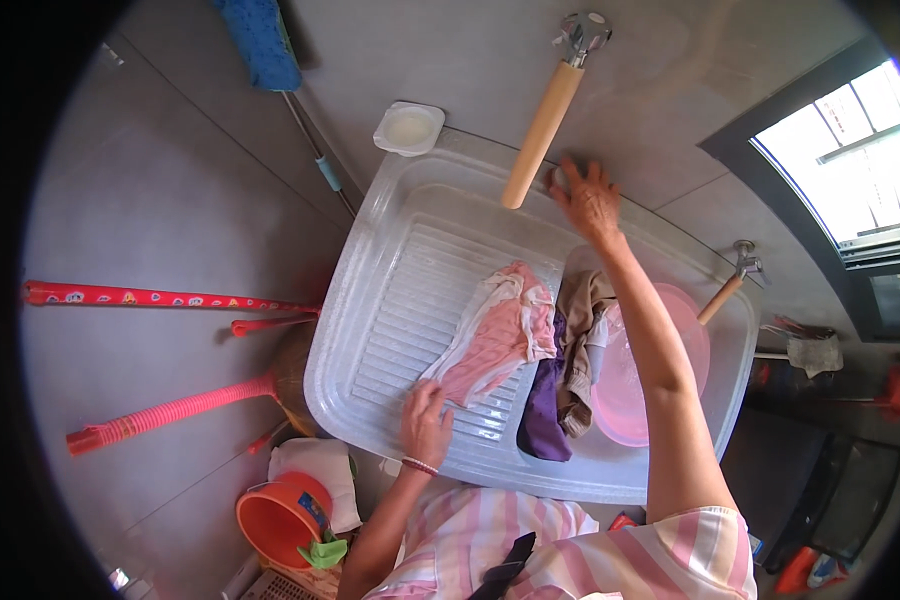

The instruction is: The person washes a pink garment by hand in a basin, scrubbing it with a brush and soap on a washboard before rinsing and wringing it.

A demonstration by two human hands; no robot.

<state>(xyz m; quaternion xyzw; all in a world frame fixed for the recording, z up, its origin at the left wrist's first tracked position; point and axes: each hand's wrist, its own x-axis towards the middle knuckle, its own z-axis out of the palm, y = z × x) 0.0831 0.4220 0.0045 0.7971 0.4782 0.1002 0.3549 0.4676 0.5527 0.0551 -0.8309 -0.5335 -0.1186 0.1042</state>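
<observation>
A pink and white garment [499,322] lies crumpled on the ribbed washboard [397,330] of a grey laundry sink [328,300]. My left hand [426,426] rests at the garment's lower left end, fingertips touching it; whether they grip the fabric is unclear. At the sink's back rim, beside the wall, my right hand [591,202] reaches with its fingers spread around a small pale thing [560,178], partly hidden by them. A purple cloth [546,420] and a brown garment [577,390] hang over the basin's edge. Behind my right forearm sits a pink plastic basin [619,397].
A tap with a long wooden-looking tube [544,135] juts over the sink; a second tap [746,262] is at right. A white plastic tub [410,129] stands on the back left corner. Red handles [172,296] and an orange bucket [281,517] are at left.
</observation>
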